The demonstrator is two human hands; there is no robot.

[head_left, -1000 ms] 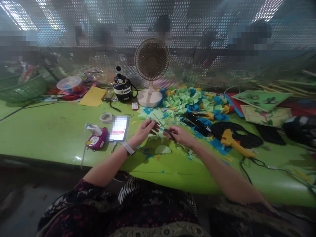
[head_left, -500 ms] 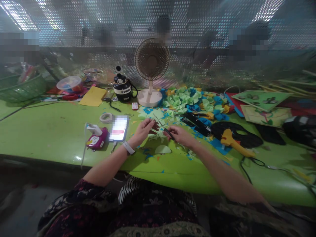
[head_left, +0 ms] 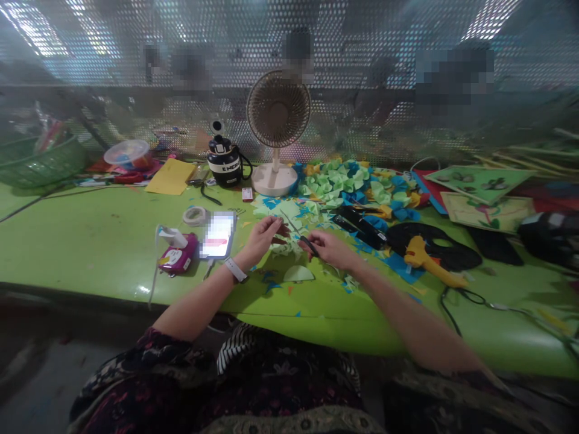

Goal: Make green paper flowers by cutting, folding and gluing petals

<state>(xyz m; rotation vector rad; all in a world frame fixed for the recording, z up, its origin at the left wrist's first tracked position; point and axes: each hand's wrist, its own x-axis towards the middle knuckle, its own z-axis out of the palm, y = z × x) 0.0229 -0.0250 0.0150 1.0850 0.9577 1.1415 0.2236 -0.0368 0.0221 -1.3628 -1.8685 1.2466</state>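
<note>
Dark-handled scissors [head_left: 309,245] are gripped in my right hand [head_left: 329,248], their blades pointing up and left toward my other hand. My left hand [head_left: 263,236] is closed in a pinch beside the blade tips. What it pinches blends with the light green scraps behind, so I cannot make it out. Below and between my hands, a pale green half-round paper piece [head_left: 299,274] lies on the table. Cut paper scraps [head_left: 289,208] in green and blue spread around and behind both hands.
Behind the scraps stand a fan [head_left: 274,181], a bottle [head_left: 225,166] and a heap of curled paper pieces [head_left: 344,181]. A lit phone [head_left: 218,235], tape roll [head_left: 194,215] and purple socket block [head_left: 180,258] sit left. At right lie a stapler [head_left: 360,226] and yellow glue gun [head_left: 429,262].
Both hands and the scissors stay in almost the same place. Only slight finger movement shows; nothing has been put down or picked up.
</note>
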